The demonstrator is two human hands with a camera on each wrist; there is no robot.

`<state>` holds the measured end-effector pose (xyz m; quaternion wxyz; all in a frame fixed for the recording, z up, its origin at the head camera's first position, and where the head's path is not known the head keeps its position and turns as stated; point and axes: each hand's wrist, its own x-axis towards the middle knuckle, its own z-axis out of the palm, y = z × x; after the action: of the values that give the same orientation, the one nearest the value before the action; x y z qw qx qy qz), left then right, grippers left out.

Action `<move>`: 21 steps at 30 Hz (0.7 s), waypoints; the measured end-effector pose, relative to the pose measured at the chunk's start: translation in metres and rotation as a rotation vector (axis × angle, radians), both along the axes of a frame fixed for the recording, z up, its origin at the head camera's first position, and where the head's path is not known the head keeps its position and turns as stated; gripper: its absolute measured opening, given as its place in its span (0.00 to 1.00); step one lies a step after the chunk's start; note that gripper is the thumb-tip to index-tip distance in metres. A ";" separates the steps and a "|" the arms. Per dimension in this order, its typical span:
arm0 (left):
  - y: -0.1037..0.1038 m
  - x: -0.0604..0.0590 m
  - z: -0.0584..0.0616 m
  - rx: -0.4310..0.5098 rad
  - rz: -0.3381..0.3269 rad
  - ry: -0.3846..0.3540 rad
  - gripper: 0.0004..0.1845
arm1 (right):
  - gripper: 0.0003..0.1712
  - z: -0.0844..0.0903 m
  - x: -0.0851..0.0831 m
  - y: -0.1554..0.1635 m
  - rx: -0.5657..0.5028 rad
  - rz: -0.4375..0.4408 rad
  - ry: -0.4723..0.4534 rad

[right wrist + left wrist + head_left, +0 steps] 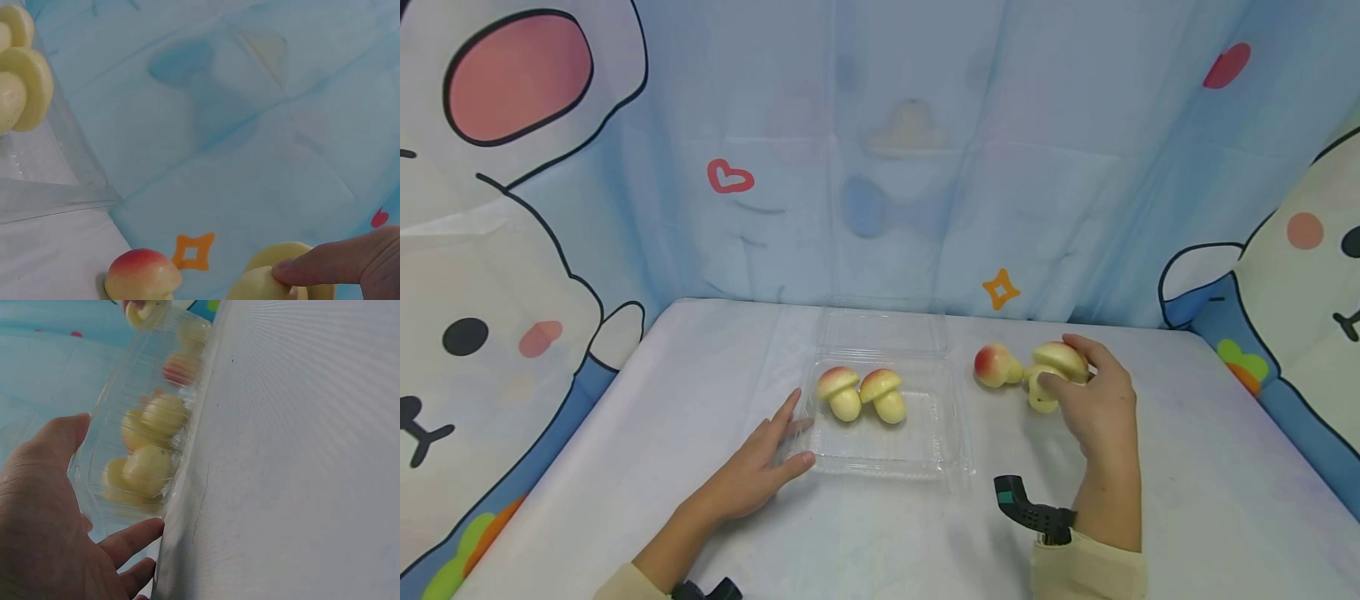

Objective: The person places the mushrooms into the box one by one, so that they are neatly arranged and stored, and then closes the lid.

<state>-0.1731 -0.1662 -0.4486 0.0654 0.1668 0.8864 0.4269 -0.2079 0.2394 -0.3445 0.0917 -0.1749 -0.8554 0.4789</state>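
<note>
My right hand (1099,400) pinches a toy mushroom (1062,360) with a pale yellow cap and stem, thumb on the near side. In the right wrist view the thumb presses on the same yellow mushroom (259,284). Just left of it lies another mushroom (994,367), its cap flushed red. Two more mushrooms, a left one (839,392) and a right one (884,395), sit side by side in a clear plastic container (925,457). My left hand (752,467), fingers spread, rests at the container's left side; the left wrist view shows its thumb (78,428) along the rim.
The container's clear lid (880,329) is folded back toward the curtain. A white cloth (1225,467) covers the table. Behind and at the sides hangs a blue cartoon curtain (880,233). A black strap mount (1037,512) is on the right wrist.
</note>
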 end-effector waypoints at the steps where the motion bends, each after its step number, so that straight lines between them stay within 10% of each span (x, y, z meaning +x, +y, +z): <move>1: 0.000 0.000 0.000 0.000 -0.001 0.000 0.47 | 0.41 0.000 0.000 -0.001 0.003 0.003 0.004; 21: 0.000 -0.001 -0.002 0.009 -0.010 0.018 0.47 | 0.40 0.001 -0.002 -0.012 0.018 0.039 0.043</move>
<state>-0.1745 -0.1665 -0.4501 0.0588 0.1752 0.8843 0.4288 -0.2096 0.2270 -0.3433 0.1025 -0.1469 -0.8608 0.4764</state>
